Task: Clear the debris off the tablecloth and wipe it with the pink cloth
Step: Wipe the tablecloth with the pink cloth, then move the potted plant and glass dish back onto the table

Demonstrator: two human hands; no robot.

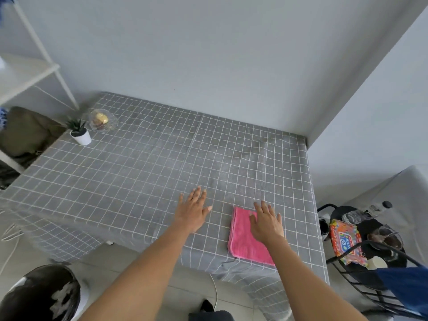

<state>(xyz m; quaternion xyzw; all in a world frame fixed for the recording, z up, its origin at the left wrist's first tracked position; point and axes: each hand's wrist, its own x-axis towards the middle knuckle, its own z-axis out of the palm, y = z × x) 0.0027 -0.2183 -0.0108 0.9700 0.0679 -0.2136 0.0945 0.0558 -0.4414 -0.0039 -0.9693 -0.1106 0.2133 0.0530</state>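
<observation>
- The left hand (194, 209) is laid flat on the grey checked tablecloth (139, 163), fingers spread wide, nothing held.
- The right hand (266, 222) is pressed flat on the pink cloth (243, 242), fingers spread, not pinching.
- The pink cloth is found near the front right edge of the tablecloth.
- Letters are seen on a bright packet (346, 242) at the right, too blurry to read.

Ahead of both hands the grey checked tablecloth (162, 158) lies bare to the wall. Far forward-left of the left hand (193, 210) stand 2 obstacles, just beside each other: a small potted plant (80, 132) and a glass dish (102, 120). A black wire rack (361, 249) crowds the space right of the right hand (266, 222).
</observation>
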